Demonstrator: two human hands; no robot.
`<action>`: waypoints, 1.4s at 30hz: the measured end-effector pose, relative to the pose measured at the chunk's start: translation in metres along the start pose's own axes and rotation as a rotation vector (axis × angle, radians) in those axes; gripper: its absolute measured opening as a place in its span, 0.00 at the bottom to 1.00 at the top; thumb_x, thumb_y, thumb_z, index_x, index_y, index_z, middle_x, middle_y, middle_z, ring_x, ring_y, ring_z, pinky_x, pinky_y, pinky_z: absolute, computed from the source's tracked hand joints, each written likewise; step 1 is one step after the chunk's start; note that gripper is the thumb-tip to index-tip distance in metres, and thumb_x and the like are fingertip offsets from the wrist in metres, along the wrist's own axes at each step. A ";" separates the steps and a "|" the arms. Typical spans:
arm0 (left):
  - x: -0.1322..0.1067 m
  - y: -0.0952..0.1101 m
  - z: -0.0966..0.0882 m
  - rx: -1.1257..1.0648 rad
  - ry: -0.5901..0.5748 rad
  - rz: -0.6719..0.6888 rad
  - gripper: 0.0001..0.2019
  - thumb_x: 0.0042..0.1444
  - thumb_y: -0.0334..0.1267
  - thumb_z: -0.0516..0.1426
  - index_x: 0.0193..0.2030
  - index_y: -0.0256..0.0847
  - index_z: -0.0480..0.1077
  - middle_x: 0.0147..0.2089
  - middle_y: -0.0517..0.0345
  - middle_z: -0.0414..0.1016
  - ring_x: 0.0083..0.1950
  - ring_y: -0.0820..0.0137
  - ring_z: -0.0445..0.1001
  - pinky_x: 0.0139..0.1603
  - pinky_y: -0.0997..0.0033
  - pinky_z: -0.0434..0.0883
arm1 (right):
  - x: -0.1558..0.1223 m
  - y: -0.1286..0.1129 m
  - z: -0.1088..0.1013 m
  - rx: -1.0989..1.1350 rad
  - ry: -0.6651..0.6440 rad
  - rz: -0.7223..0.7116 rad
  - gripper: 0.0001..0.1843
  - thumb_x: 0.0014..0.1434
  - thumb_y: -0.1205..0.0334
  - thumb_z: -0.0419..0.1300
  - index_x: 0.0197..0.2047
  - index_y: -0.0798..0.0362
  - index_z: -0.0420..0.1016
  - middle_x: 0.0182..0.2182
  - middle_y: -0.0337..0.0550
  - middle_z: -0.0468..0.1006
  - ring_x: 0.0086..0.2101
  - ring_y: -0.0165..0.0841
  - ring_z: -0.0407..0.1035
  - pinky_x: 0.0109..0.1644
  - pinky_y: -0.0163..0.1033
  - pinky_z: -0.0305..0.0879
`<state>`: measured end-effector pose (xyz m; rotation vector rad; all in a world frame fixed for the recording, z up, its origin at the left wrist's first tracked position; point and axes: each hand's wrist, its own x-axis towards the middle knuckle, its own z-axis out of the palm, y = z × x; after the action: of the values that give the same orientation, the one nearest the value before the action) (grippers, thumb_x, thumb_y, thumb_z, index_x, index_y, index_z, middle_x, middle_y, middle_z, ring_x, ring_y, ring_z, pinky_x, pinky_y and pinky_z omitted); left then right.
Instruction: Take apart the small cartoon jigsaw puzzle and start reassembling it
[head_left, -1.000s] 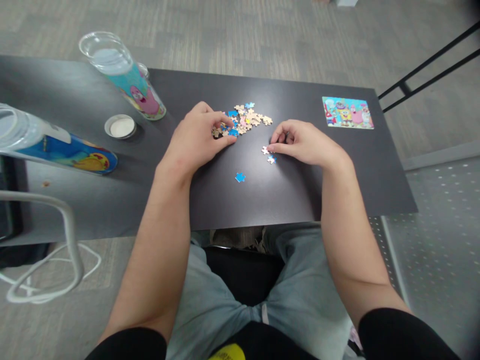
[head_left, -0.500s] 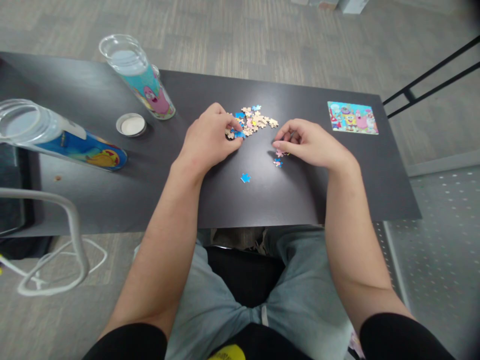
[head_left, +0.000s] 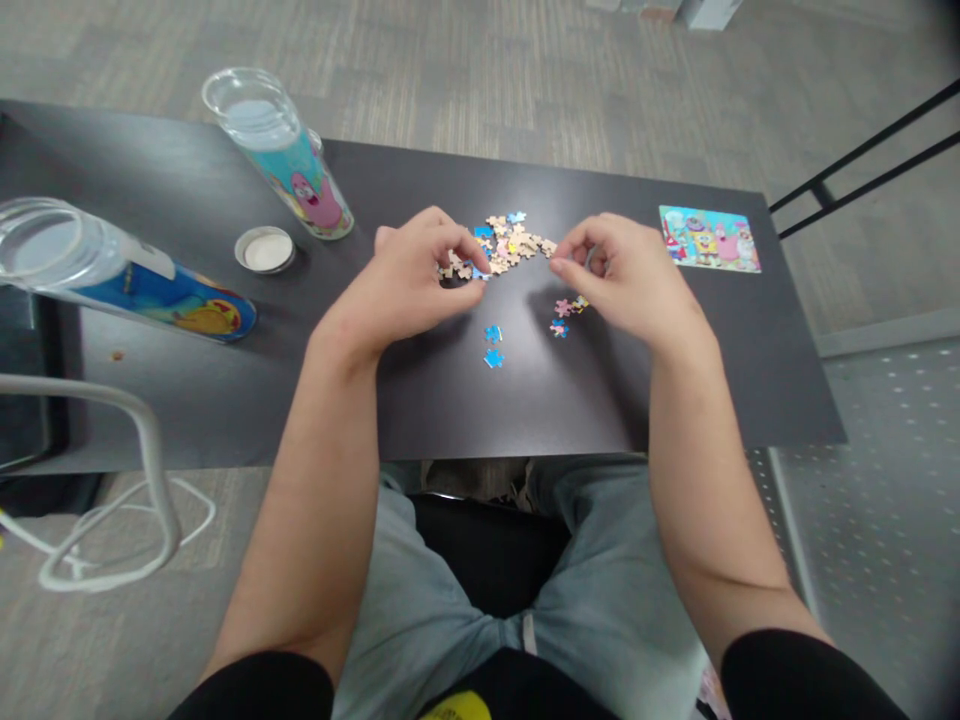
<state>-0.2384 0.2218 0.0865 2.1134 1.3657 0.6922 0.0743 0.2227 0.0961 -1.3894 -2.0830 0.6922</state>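
A small pile of loose puzzle pieces [head_left: 510, 240] lies on the dark table [head_left: 465, 400] between my hands. My left hand [head_left: 409, 275] rests at the pile's left edge, its fingers curled and its fingertips on the pieces. My right hand [head_left: 626, 275] hovers at the pile's right edge with thumb and forefinger pinched; whether they hold a piece I cannot make out. Two blue pieces [head_left: 493, 345] lie apart in front of the pile. A few pink and blue pieces [head_left: 566, 312] sit below my right hand.
A picture card [head_left: 709, 238] of cartoon figures lies at the table's right. At the left are a clear tube [head_left: 281, 150] with a cartoon print, a second tube [head_left: 112, 270] on its side, and a round lid [head_left: 264, 249]. A metal chair frame [head_left: 112, 440] stands at lower left.
My right hand has lifted off the pink pieces and gone up toward the pile. A second blue piece now lies beside the first. The left hand has shifted slightly along the pile's edge.
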 end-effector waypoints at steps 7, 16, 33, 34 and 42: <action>0.000 -0.014 0.017 0.173 -0.034 0.006 0.46 0.50 0.62 0.88 0.72 0.54 0.82 0.81 0.41 0.74 0.82 0.31 0.70 0.85 0.29 0.65 | 0.016 -0.016 0.019 -0.063 0.094 0.016 0.04 0.82 0.57 0.75 0.50 0.45 0.87 0.48 0.51 0.90 0.44 0.48 0.77 0.58 0.59 0.76; -0.005 -0.030 0.008 0.137 -0.035 0.022 0.38 0.66 0.65 0.79 0.78 0.57 0.81 0.81 0.45 0.77 0.82 0.35 0.71 0.85 0.32 0.68 | 0.033 0.005 0.057 -0.152 0.056 0.044 0.18 0.81 0.62 0.73 0.69 0.43 0.91 0.58 0.52 0.88 0.55 0.57 0.87 0.69 0.67 0.84; 0.017 -0.024 0.016 -0.007 0.128 -0.018 0.08 0.70 0.39 0.69 0.52 0.53 0.91 0.60 0.51 0.93 0.62 0.47 0.89 0.80 0.32 0.74 | 0.037 0.019 0.053 -0.124 0.075 -0.006 0.05 0.76 0.62 0.78 0.50 0.43 0.88 0.55 0.50 0.89 0.52 0.50 0.86 0.58 0.56 0.86; 0.018 -0.026 0.015 -0.040 0.135 -0.025 0.08 0.69 0.39 0.70 0.51 0.53 0.91 0.58 0.52 0.94 0.60 0.48 0.89 0.77 0.34 0.77 | 0.036 0.018 0.053 -0.110 0.072 -0.010 0.05 0.75 0.64 0.77 0.48 0.43 0.88 0.54 0.49 0.89 0.51 0.49 0.86 0.59 0.55 0.85; 0.018 -0.027 0.011 -0.272 0.238 -0.060 0.08 0.68 0.48 0.72 0.50 0.52 0.87 0.54 0.54 0.93 0.53 0.55 0.87 0.65 0.46 0.85 | 0.034 0.011 0.050 0.069 0.118 0.038 0.04 0.76 0.59 0.72 0.47 0.42 0.82 0.49 0.45 0.92 0.42 0.43 0.82 0.55 0.53 0.83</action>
<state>-0.2421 0.2463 0.0623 1.8132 1.3623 1.0677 0.0367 0.2521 0.0578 -1.4001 -1.9282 0.6748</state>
